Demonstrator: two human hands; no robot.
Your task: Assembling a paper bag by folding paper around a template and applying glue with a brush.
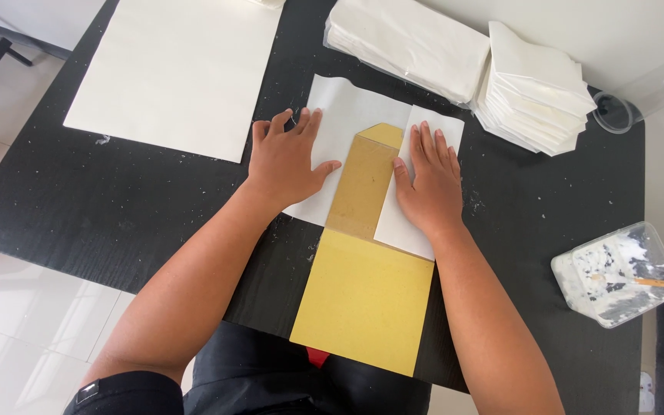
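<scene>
Black woodgrain table (117, 200); left hand (290, 161) lies flat, fingers spread, on thin white paper (340, 107). Right hand (428, 184) presses the folded flap flat beside a stiff yellow card template (363, 300); neither grips.

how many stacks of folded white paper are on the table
2: one wrapped stack at the far edge, one fanned stack right of it. More may lie outside the frame.

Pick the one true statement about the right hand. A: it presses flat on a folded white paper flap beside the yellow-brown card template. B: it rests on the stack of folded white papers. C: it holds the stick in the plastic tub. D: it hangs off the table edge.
A: the right hand lies palm-down on the folded white paper flap, next to the yellow-brown card template.
</scene>
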